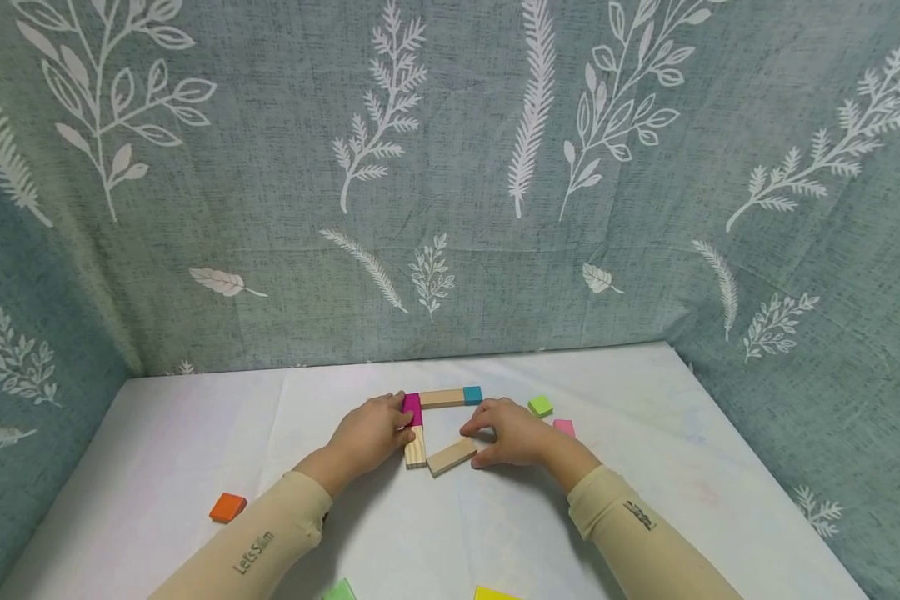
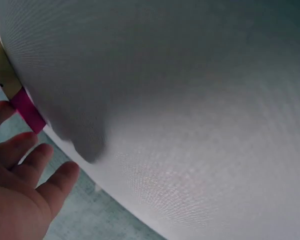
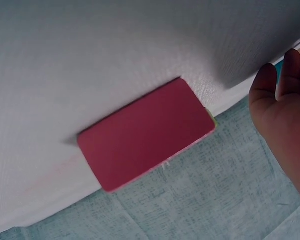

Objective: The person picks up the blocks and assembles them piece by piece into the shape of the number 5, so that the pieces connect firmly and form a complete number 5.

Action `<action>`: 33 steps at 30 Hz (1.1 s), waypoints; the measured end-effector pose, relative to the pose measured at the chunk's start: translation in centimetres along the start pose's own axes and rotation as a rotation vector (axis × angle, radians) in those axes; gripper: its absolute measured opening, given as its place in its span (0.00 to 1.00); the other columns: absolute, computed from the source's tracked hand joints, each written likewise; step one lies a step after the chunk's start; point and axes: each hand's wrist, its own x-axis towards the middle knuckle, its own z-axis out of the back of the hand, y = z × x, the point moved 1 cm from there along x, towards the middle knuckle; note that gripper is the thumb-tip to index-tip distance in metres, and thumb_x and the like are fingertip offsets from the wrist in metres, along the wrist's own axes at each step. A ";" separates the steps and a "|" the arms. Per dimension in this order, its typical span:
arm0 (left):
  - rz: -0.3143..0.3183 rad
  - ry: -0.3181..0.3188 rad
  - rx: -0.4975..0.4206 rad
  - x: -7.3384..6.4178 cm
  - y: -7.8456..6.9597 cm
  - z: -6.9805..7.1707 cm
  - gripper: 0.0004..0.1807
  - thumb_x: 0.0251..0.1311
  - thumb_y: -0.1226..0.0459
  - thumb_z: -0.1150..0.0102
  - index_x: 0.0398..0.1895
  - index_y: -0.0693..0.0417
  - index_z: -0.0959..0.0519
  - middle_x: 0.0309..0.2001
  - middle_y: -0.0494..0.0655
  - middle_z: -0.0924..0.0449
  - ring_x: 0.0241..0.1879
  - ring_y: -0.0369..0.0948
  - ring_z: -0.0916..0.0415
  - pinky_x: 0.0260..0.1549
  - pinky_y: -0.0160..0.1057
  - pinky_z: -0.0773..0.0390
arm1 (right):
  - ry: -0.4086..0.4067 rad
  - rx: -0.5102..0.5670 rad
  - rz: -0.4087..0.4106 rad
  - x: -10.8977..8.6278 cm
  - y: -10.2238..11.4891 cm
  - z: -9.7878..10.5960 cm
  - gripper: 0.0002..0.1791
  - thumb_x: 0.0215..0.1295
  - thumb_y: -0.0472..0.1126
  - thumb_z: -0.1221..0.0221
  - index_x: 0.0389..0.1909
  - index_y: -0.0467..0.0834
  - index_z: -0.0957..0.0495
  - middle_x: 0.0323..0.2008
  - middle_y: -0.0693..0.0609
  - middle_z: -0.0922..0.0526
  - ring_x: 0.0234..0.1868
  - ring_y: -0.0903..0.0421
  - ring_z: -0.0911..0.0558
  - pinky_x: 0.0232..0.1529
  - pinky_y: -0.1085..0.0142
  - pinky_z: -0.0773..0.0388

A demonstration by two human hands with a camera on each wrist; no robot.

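Note:
In the head view, a magenta block (image 1: 413, 408) and a striped plain wooden block (image 1: 415, 450) stand end to end. My left hand (image 1: 367, 433) rests at their left side, fingertips at the magenta block and thumb near where the two meet. The left wrist view shows the fingers loosely spread beside them. My right hand (image 1: 513, 432) pinches the right end of a second plain wooden block (image 1: 452, 456), set at a slant, between thumb and finger. Another wooden block (image 1: 442, 399) and a teal block (image 1: 472, 395) form the far row, joining the magenta block's far end.
Right of my right hand lie a lime block (image 1: 540, 406) and a pink block (image 1: 564, 427). An orange block (image 1: 228, 507) sits at the left. Light green (image 1: 339, 591) and yellow (image 1: 497, 593) blocks show at the near edge. A patterned curtain (image 1: 450, 183) encloses the white table.

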 end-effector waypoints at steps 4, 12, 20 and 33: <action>-0.007 -0.003 -0.010 -0.1 0.2 0.0 0.22 0.65 0.55 0.34 0.58 0.56 0.17 0.69 0.60 0.28 0.68 0.55 0.28 0.64 0.55 0.26 | 0.012 0.012 -0.004 0.0 -0.1 -0.1 0.25 0.53 0.52 0.24 0.55 0.57 0.15 0.49 0.63 0.20 0.56 0.58 0.26 0.60 0.59 0.27; 0.005 -0.034 -0.018 0.1 0.0 0.0 0.23 0.63 0.55 0.32 0.57 0.57 0.16 0.70 0.58 0.28 0.69 0.54 0.29 0.66 0.54 0.27 | 0.015 0.019 -0.014 -0.1 -0.1 0.0 0.27 0.52 0.52 0.24 0.56 0.57 0.15 0.50 0.62 0.20 0.57 0.57 0.26 0.62 0.57 0.27; 0.040 -0.043 -0.071 0.2 0.0 -0.2 0.22 0.62 0.57 0.31 0.56 0.59 0.16 0.72 0.59 0.31 0.69 0.56 0.30 0.65 0.55 0.27 | 0.009 0.033 -0.015 -0.2 0.1 -0.3 0.27 0.53 0.51 0.24 0.55 0.56 0.16 0.52 0.61 0.20 0.59 0.55 0.26 0.64 0.55 0.29; 0.041 -0.169 -0.390 -0.6 -0.3 2.2 0.17 0.66 0.61 0.35 0.56 0.56 0.17 0.75 0.60 0.36 0.73 0.61 0.37 0.68 0.62 0.33 | 0.017 0.062 -0.031 -0.7 0.1 0.5 0.27 0.56 0.51 0.26 0.58 0.53 0.17 0.54 0.58 0.19 0.61 0.55 0.25 0.66 0.55 0.29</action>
